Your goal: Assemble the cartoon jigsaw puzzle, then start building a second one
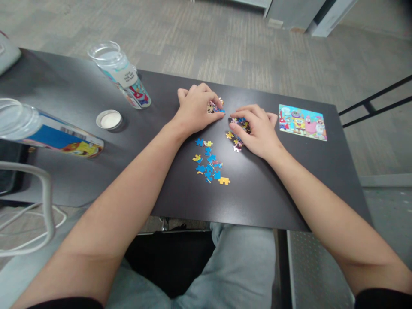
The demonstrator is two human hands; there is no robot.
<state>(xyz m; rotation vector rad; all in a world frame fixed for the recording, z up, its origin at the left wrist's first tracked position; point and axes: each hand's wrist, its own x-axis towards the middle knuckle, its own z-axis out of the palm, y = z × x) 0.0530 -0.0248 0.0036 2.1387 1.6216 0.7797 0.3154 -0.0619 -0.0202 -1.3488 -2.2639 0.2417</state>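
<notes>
My left hand (pixel 198 103) curls around a small heap of jigsaw puzzle pieces (pixel 212 107), thumb and forefinger closing in on it from either side. To its right, my right hand (pixel 257 131) cups a second, darker heap of pieces (pixel 242 124); its palm side is hidden. A few pieces (pixel 237 146) poke out below that hand. Nearer to me lies a loose group of mostly blue and yellow pieces (pixel 210 168). Right of my right hand, a colourful cartoon picture card (pixel 302 122) rests flat on the table.
On the dark table (pixel 257 193), a clear-topped tube (pixel 125 77) stands at the back left. A larger tube (pixel 61 133) is nearer, with a round white-faced lid (pixel 110 120) between them. A white curved bar (pixel 48 206) rises at the left edge.
</notes>
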